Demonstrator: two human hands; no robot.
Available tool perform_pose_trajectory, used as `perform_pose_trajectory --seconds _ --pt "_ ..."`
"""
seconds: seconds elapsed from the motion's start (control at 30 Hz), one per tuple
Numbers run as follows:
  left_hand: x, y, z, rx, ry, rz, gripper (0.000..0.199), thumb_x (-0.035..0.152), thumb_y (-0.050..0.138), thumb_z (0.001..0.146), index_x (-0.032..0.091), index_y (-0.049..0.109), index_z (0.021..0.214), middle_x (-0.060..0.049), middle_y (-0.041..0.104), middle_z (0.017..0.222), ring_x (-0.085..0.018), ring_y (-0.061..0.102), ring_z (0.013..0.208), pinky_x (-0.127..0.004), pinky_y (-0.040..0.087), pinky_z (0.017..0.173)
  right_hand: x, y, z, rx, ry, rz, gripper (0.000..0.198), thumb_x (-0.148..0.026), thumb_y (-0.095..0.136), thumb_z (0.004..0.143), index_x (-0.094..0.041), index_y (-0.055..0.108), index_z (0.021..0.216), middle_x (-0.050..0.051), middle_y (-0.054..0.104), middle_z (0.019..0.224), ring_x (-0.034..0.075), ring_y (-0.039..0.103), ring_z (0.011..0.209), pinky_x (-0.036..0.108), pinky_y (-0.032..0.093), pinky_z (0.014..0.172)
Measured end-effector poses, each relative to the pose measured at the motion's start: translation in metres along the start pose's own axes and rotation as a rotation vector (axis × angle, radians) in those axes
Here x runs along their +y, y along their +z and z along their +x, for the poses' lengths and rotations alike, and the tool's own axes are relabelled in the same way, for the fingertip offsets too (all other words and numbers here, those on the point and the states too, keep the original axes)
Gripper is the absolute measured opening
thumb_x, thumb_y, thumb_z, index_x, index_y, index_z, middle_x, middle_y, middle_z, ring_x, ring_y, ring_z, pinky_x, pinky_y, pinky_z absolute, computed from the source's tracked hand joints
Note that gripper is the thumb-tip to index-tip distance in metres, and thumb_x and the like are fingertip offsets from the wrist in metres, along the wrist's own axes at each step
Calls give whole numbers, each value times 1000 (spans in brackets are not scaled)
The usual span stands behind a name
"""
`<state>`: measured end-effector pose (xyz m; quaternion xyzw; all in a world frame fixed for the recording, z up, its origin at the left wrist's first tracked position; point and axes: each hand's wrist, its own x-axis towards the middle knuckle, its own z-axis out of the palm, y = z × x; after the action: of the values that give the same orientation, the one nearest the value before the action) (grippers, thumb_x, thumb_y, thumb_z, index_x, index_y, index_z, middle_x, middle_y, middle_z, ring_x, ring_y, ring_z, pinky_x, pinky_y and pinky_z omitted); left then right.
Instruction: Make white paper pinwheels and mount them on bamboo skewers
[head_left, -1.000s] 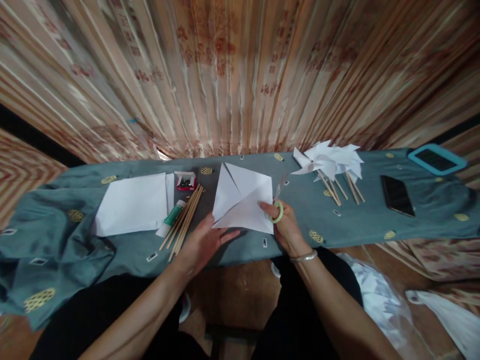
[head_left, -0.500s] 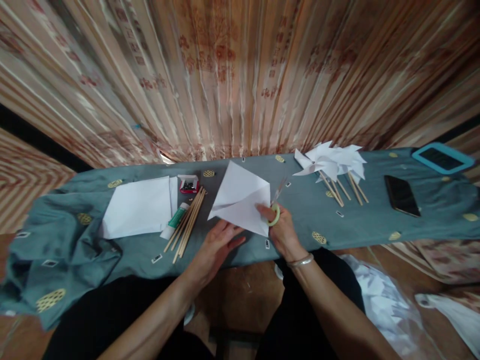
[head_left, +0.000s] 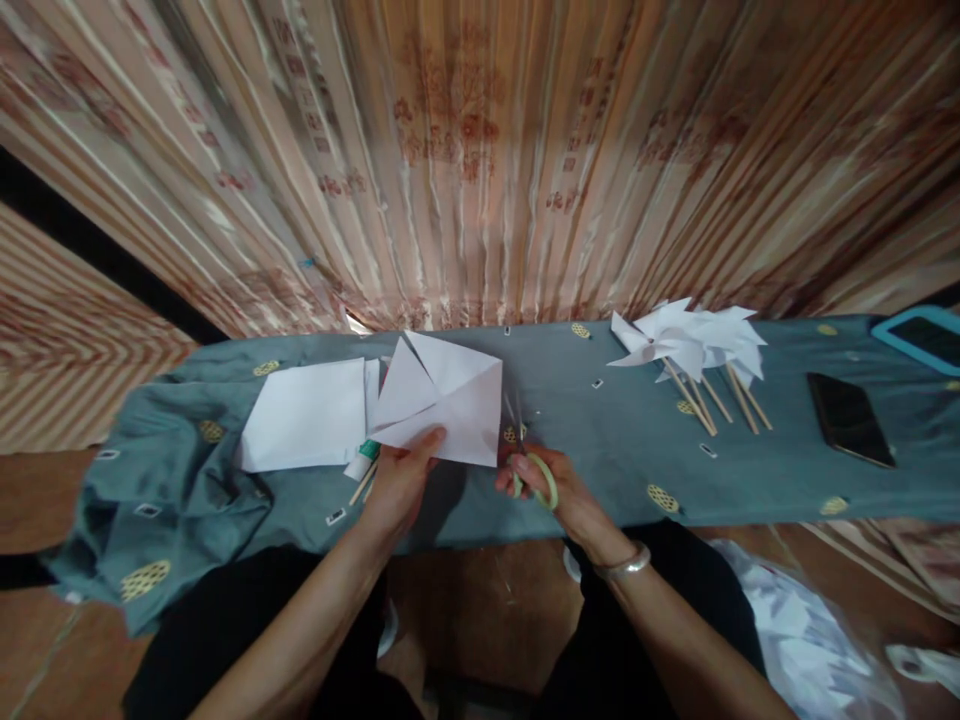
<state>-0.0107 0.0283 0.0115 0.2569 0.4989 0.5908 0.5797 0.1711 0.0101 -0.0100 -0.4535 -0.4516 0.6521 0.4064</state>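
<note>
A white square of paper (head_left: 461,405) is pinched at its lower edge by my left hand (head_left: 401,485), the thumb lying on top. Two slits run inward from its corners on the upper left and left side; creases cross the rest. Just right of the sheet, my right hand (head_left: 551,485) grips scissors (head_left: 541,480) with pale green handles, their blades pointing away from me and apart from the paper. Partly covered by the held sheet are a green and white tube (head_left: 364,460) and some wooden sticks (head_left: 365,484).
White paper sheets (head_left: 307,415) lie stacked on the left of the cloth-covered table (head_left: 570,400). Paper pinwheels (head_left: 690,340) on sticks rest at the back right, near a black phone (head_left: 850,418) and a blue-framed tablet (head_left: 926,338). A plastic bag (head_left: 810,630) holding white paper stands on the floor.
The paper has turned and moved left, now showing two slits. My left hand has shifted to grip its near edge with the thumb on top. My right hand has drawn the scissors away from the sheet.
</note>
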Motion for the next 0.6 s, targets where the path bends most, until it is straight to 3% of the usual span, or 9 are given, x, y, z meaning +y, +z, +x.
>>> perform_pose_trajectory --seconds 0.1,0.2,0.6 --pt "13 -5 6 31 80 36 41 24 81 61 17 68 100 -6 75 95 -24 68 99 -37 50 92 -2 1 -12 -206 50 -71 53 -63 66 74 -15 66 96 3 67 73 12 56 62 24 44 58" --pt "20 -10 10 35 135 48 42 24 81 62 19 68 101 -5 75 99 -25 67 102 -38 49 95 -6 3 -20 -320 107 -96 57 -65 66 73 -14 64 99 4 67 75 12 57 64 25 44 61" --pt "15 -11 9 22 92 101 27 24 81 57 16 70 79 -6 76 87 -25 69 92 -39 51 92 -12 8 -23 -342 95 -139 61 -67 63 74 -12 65 101 5 66 76 13 57 67 26 44 61"
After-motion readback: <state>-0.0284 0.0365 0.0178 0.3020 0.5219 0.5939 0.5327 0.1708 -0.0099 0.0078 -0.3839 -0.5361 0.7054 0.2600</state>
